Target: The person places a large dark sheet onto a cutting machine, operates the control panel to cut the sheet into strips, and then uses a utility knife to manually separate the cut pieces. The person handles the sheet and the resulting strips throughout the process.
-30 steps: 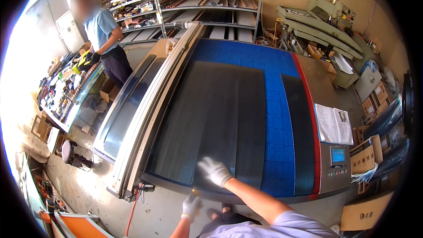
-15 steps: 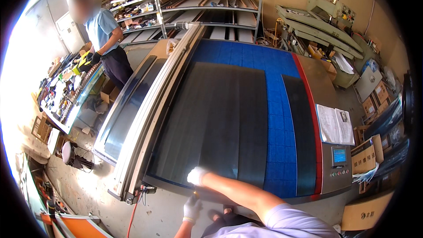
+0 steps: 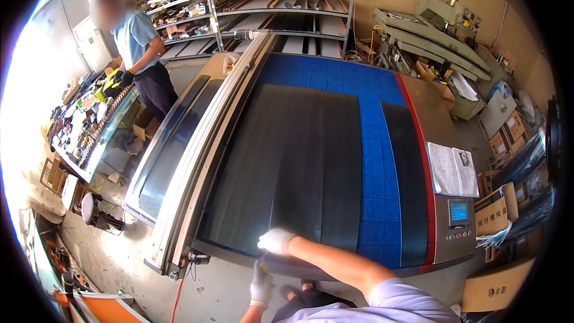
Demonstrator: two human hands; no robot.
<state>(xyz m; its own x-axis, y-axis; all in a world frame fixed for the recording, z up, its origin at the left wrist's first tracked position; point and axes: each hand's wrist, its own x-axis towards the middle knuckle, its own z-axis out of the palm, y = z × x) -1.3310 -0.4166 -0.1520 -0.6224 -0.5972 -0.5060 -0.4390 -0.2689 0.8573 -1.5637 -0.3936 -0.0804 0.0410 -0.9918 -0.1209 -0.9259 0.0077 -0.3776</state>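
A broad black sheet (image 3: 287, 167) lies over the blue tiled bed (image 3: 376, 161) of a long cutting table. At its near edge is my right hand (image 3: 277, 241), in a white glove, with the fingers drawn together. Whatever they pinch, if anything, is too small to make out. Just below, off the table's front edge, my left hand (image 3: 261, 287) is also gloved in white and closed. A small yellowish item shows at its top, its kind unclear. A narrow black strip (image 3: 406, 179) lies to the right on the bed.
A silver gantry beam (image 3: 209, 149) crosses the table's left side. An open booklet (image 3: 451, 170) and a control screen (image 3: 459, 210) sit at the right. A person (image 3: 140, 42) stands at a cluttered bench, far left. Shelving (image 3: 281, 12) lines the back; cardboard boxes (image 3: 496, 209) are at right.
My right hand has shifted slightly to the right along the sheet's near edge. My left hand has tilted a little, its fingers now nearer the table edge. The view has moved slightly.
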